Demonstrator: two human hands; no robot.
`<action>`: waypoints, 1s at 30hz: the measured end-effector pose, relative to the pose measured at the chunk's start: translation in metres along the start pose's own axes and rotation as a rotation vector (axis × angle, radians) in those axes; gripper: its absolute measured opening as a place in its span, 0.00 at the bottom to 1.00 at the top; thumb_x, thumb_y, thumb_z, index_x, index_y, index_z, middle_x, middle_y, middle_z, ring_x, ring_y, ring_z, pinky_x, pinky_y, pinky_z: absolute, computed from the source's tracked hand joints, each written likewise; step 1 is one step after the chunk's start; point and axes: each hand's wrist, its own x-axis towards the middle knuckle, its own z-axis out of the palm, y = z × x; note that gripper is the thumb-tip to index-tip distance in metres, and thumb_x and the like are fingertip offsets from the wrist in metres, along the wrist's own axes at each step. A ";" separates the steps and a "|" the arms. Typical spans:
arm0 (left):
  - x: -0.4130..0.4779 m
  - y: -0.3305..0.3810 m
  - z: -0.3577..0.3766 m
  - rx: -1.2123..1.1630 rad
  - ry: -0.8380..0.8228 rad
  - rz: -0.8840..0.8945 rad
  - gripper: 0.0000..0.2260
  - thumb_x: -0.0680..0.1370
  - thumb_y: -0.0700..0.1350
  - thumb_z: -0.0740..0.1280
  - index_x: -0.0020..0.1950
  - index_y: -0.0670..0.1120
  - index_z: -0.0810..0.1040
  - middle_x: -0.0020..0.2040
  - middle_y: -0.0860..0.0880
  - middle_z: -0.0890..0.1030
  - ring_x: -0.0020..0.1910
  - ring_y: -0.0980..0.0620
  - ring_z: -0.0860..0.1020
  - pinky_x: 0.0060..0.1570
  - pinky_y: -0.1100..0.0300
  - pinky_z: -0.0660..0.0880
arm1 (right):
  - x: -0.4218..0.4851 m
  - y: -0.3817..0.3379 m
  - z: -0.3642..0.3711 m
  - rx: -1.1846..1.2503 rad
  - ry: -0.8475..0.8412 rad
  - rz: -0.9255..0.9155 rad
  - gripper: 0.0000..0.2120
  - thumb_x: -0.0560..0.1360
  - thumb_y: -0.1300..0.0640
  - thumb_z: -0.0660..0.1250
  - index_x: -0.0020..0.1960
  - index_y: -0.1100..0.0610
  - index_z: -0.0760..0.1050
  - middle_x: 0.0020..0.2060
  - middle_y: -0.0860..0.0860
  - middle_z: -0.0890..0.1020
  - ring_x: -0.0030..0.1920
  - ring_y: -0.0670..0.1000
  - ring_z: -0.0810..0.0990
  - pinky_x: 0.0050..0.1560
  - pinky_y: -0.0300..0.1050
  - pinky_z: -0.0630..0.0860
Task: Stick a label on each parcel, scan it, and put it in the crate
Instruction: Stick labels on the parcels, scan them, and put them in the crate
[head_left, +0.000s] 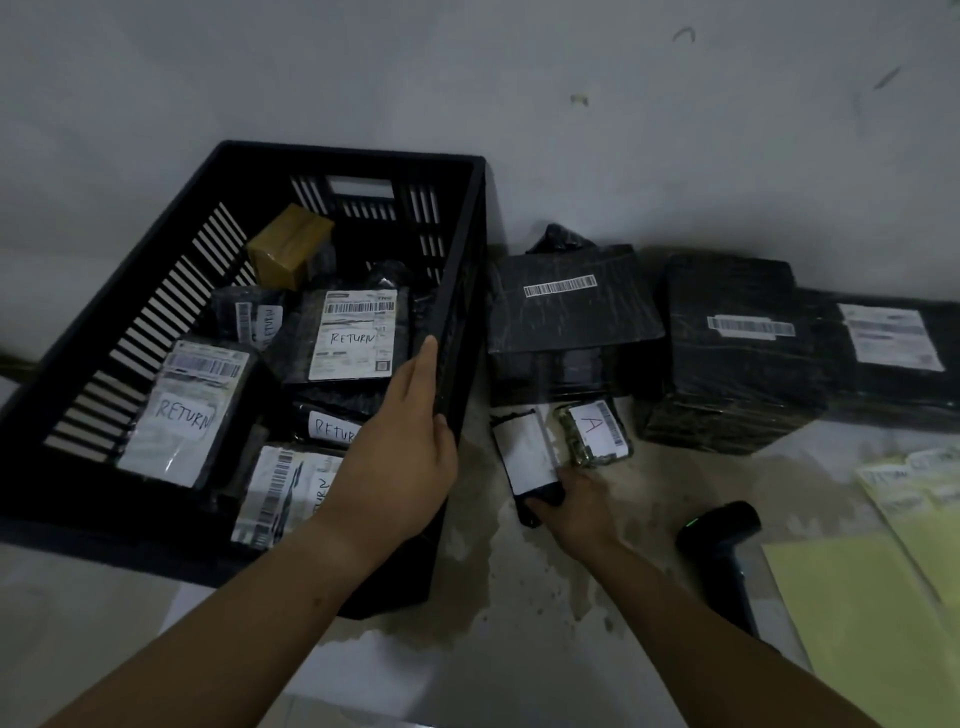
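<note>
Here right hand (571, 506) grips small black parcel (540, 493), blank white label (527, 452).

body: 2 forearms, bare to frame edge | left hand (400, 457): bare | right hand (576, 506): bare
</note>
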 end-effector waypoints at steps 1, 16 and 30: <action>0.000 0.000 -0.001 -0.003 0.006 0.002 0.32 0.84 0.43 0.58 0.84 0.54 0.45 0.81 0.52 0.58 0.43 0.50 0.79 0.41 0.49 0.80 | -0.002 0.003 -0.003 0.030 -0.006 0.008 0.16 0.71 0.57 0.76 0.56 0.61 0.78 0.45 0.51 0.80 0.50 0.55 0.81 0.41 0.40 0.72; -0.030 0.046 0.031 0.267 0.028 0.411 0.26 0.78 0.49 0.68 0.77 0.50 0.69 0.80 0.48 0.64 0.77 0.48 0.64 0.76 0.52 0.63 | -0.138 0.007 -0.097 0.392 -0.001 0.026 0.09 0.76 0.58 0.71 0.53 0.46 0.76 0.46 0.47 0.83 0.42 0.43 0.81 0.39 0.36 0.76; -0.060 0.096 0.124 -1.007 -0.589 -1.057 0.16 0.81 0.58 0.65 0.59 0.47 0.79 0.46 0.42 0.83 0.43 0.45 0.83 0.35 0.55 0.79 | -0.155 0.069 -0.136 -0.324 0.384 -0.596 0.18 0.68 0.52 0.72 0.54 0.43 0.71 0.52 0.41 0.73 0.49 0.47 0.73 0.43 0.38 0.71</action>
